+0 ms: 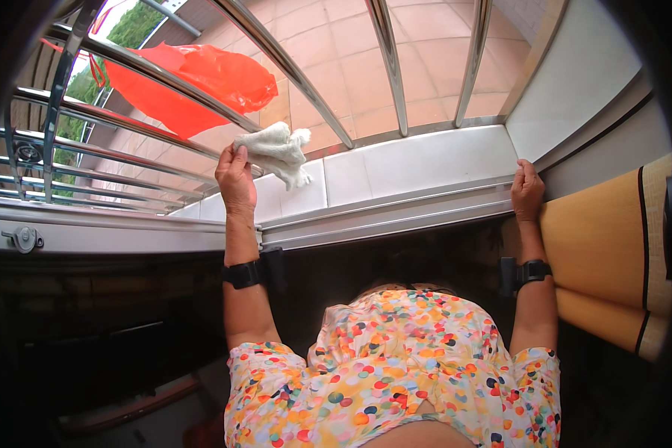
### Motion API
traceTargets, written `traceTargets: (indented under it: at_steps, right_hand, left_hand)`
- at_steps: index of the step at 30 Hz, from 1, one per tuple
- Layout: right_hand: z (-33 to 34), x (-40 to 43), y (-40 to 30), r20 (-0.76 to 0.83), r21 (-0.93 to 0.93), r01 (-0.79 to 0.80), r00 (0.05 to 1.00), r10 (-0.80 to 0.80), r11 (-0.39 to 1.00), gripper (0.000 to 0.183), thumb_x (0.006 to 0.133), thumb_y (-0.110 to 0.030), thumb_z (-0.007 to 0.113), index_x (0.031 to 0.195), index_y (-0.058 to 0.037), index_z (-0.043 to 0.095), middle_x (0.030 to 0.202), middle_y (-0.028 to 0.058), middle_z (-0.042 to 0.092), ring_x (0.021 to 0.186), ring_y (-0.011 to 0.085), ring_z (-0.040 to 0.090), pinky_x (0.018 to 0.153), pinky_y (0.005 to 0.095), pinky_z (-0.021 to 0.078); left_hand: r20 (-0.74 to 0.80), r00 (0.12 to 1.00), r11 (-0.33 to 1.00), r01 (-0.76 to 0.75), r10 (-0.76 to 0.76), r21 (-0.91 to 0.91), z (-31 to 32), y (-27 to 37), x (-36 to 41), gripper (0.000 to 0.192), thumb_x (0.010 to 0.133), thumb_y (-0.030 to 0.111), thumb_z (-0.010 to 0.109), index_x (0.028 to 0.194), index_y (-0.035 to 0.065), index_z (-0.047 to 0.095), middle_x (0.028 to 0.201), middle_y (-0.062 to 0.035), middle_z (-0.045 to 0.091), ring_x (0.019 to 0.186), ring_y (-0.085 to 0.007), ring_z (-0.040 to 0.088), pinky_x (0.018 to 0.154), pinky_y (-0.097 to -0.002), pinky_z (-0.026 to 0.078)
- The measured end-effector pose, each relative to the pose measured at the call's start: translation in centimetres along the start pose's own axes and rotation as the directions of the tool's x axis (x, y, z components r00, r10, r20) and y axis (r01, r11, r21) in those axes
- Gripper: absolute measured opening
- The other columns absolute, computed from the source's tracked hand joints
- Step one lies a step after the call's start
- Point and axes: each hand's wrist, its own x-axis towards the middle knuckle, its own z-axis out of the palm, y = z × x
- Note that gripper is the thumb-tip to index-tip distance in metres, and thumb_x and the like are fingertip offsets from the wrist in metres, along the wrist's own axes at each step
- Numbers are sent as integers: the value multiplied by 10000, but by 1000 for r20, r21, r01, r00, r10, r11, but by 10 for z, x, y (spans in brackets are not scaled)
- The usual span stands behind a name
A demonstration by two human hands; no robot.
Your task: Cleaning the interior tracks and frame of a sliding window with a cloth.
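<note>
Above the white tiled windowsill (420, 159), near the metal bars, my left hand (237, 179) pinches a crumpled off-white cloth (274, 151) between thumb and fingers. The loose end of the cloth hangs to the right, over the sill. My right hand (527, 187) is at the right end of the aluminum window track (392, 213), with its fingers curled at the frame's edge. Whether those fingers grip the frame cannot be told. A black strap is on each forearm.
Shiny metal window bars (291, 73) stand beyond the sill. A red plastic bag (196, 84) lies against them outside, over a tiled floor. At left is a window frame with a latch (26, 239); at right, a yellow-brown curtain (593, 241).
</note>
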Motion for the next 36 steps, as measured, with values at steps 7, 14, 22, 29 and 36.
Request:
traceTargets:
  at_steps: [7,14,22,29,36]
  right_hand:
    - [1,-1,4,28,-45,-11,1000,13,999,146,771,-45,445,858,-14,558,766,178,586,683,326,571,596,354,467]
    - [6,-5,8,-10,-37,38,999,-39,999,144,768,-41,445,848,-14,561,755,182,585,667,327,570,590,356,466]
    - [4,-8,15,-14,-88,58,998,-60,994,143,758,-28,455,850,-8,562,758,176,589,673,320,574,591,351,469]
    - [-4,0,8,33,-60,29,999,-27,998,147,754,-25,457,854,-9,563,758,170,591,667,320,574,590,348,471]
    - [2,-5,7,21,-70,50,999,-49,996,141,748,-18,457,843,-11,561,752,173,590,660,326,571,586,354,470]
  left_hand:
    - [111,994,964,15,14,-265,-10,13,2,131,857,176,429,891,51,449,835,-110,533,818,-232,526,793,-377,412]
    - [186,980,803,-169,74,571,-26,10,-8,98,820,125,496,767,43,500,652,-43,490,654,-193,528,620,-311,451]
    - [688,512,38,-788,-514,615,-41,-16,-44,95,614,85,487,617,72,581,704,-86,526,710,-268,523,630,-353,427]
    - [486,570,-219,-768,-663,601,-45,-19,-56,79,621,106,533,633,96,611,779,-48,534,786,-210,517,677,-330,398]
    - [532,609,-330,-781,-588,530,-58,-36,-69,87,644,121,528,642,94,611,736,-53,558,787,-210,526,679,-314,393]
